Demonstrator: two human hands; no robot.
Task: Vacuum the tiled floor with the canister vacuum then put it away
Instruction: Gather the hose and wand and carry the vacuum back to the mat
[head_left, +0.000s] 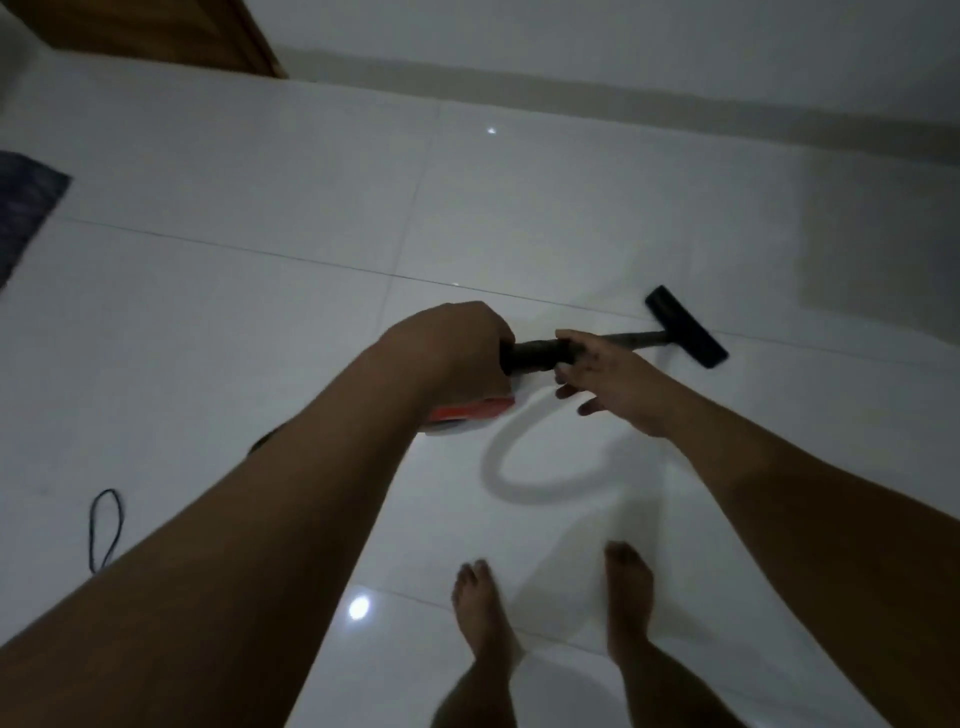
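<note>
My left hand (452, 348) is closed around the dark handle (535, 354) of the vacuum wand. My right hand (608, 379) lies against the handle just ahead of it, thumb on top and fingers spread loosely below. The thin wand (631, 338) runs right to the black floor nozzle (685, 327), which rests on the white tiled floor (260, 322). A pale grey hose (519, 467) loops on the tiles below my hands. The red and white canister (467, 413) peeks out from under my left forearm, mostly hidden.
A black power cord (106, 525) loops on the floor at the left. A dark mat (26, 208) lies at the left edge. A wooden door (156, 31) stands at the top left, and a white wall runs along the back. My bare feet (550, 603) stand below the hose.
</note>
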